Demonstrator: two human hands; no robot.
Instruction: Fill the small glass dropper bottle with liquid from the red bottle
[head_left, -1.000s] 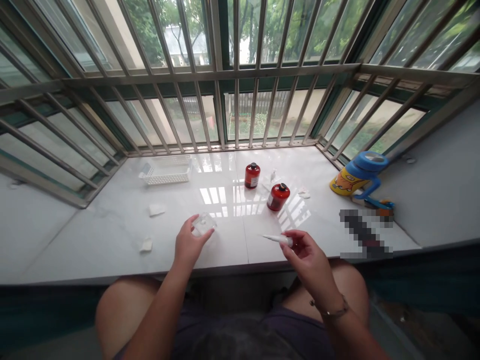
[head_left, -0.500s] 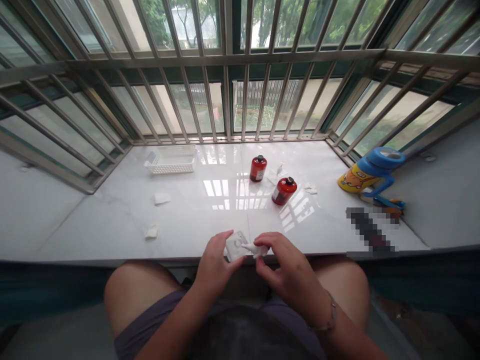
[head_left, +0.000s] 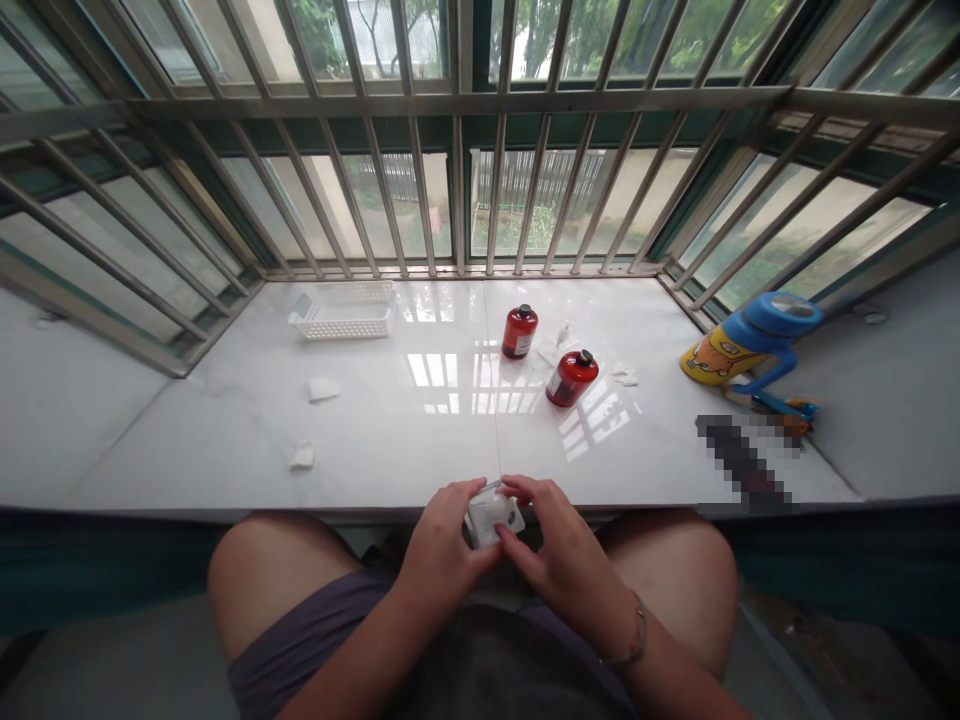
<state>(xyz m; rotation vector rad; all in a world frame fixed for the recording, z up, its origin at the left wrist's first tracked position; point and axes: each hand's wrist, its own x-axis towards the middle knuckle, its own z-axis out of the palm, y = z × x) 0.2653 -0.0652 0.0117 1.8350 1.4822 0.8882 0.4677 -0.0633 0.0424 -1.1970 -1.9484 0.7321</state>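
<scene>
Just in front of the counter's edge, my left hand (head_left: 448, 530) is closed round the left side of a small clear, whitish box (head_left: 486, 514). My right hand (head_left: 551, 530) is closed at the box's right side, its thumb and fingertips on a small white piece with a dark spot (head_left: 513, 518). The piece lies against the box, and its exact shape is hard to make out. Beyond the hands stand two red bottles with black tops, one (head_left: 572, 379) nearer and one (head_left: 520, 332) farther back.
On the white counter (head_left: 420, 460) are a white basket (head_left: 346, 322) at the back left, white scraps (head_left: 323, 388) on the left, a small white item (head_left: 562, 334) behind the bottles, and a blue and yellow flask (head_left: 739, 340) at the right. Metal bars line the back.
My right hand has come in to the box, and the white piece it held by its narrow end now lies against the box. The box has shifted slightly right and nearer my body.
</scene>
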